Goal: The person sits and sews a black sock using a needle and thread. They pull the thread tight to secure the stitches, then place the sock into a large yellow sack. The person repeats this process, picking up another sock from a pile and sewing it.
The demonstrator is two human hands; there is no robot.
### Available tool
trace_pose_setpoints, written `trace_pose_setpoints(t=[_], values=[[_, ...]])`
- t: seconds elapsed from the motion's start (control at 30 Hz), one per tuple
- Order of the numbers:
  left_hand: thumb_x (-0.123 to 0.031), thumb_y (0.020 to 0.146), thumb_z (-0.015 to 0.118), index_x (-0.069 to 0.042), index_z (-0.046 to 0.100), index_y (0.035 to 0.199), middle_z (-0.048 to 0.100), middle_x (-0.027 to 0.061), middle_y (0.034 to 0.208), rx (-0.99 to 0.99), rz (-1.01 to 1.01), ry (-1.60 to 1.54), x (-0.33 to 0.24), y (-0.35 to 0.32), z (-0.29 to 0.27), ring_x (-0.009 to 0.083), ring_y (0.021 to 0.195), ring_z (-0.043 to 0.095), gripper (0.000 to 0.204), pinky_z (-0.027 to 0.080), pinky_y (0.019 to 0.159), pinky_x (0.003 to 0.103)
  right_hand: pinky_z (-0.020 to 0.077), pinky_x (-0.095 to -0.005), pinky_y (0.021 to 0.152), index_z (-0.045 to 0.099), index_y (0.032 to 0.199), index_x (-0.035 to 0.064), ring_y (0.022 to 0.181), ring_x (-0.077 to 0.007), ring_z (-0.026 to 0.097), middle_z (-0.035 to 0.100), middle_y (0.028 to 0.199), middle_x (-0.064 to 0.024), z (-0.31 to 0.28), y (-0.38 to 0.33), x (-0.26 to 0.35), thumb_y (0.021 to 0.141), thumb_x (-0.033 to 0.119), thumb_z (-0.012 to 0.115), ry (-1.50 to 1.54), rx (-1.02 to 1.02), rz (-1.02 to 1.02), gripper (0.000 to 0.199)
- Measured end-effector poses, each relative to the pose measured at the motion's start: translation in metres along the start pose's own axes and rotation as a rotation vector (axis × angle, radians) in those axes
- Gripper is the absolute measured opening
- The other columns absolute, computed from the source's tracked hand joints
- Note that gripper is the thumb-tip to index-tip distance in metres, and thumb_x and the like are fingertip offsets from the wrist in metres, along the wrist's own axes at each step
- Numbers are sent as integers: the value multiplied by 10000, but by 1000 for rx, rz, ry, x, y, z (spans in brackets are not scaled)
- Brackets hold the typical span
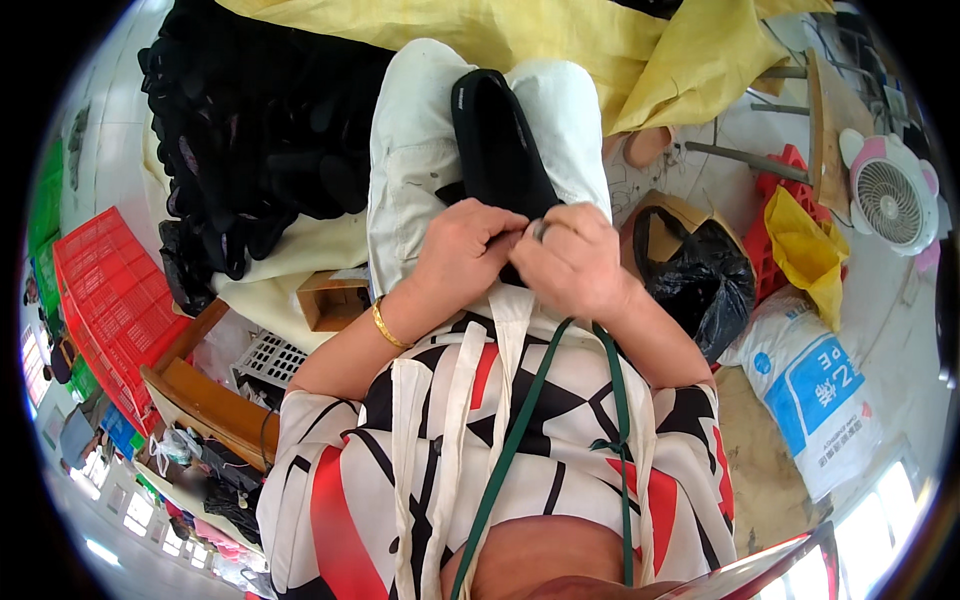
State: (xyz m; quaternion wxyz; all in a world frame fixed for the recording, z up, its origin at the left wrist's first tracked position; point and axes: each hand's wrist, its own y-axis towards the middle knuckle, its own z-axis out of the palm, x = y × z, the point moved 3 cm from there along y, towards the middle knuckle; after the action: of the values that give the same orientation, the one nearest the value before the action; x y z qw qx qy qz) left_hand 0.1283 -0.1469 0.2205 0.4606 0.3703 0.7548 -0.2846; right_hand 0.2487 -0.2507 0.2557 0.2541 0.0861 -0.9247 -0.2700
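Note:
A black fabric slip-on shoe (500, 150) lies lengthwise over my lap, on white trousers (410, 165), with its opening toward the far end. My left hand (462, 248) is closed, thumb and forefinger pinching at the near end of the shoe. Close beside it, my right hand (572, 258) is also closed on that end, and it wears a ring. The fingertips of both hands almost meet there. Whether a small thing such as a thread is between them, I cannot tell. A gold bracelet (385, 325) circles my left wrist.
Many black shoes (270, 110) are heaped at the far left, beside yellow sheeting (550, 40). Red crates (115, 310) and a wooden drawer-like box (330, 300) stand left. On the right are a black plastic bag (700, 280), a white-blue sack (800, 390) and a small fan (890, 200).

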Motion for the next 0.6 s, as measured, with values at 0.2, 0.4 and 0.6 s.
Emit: trace_pose_setpoints(t=[0.2,0.4,0.6], values=[[-53,759,741,-41,688,935,668,108,873,-68,125,49,-1,-10,0,305,825,630,184,510,684,378,494,-245,609,532,982,85,735,-144,629,657,875,-56,-7,-4,0,942,146,563,818,2,644,79],[-78,767,749,-58,640,910,661,87,877,-83,168,170,2,-21,7,298,776,619,182,513,671,378,422,-237,471,488,1006,64,508,-109,493,486,644,10,-23,-25,-21,1045,235,501,1386,-288,1045,176],[-80,773,750,-72,629,934,666,59,854,-93,277,285,6,-22,10,274,776,626,202,513,655,369,387,-202,503,544,1108,53,571,-59,464,492,736,20,-55,-31,-49,1023,108,523,1494,-419,696,104]])
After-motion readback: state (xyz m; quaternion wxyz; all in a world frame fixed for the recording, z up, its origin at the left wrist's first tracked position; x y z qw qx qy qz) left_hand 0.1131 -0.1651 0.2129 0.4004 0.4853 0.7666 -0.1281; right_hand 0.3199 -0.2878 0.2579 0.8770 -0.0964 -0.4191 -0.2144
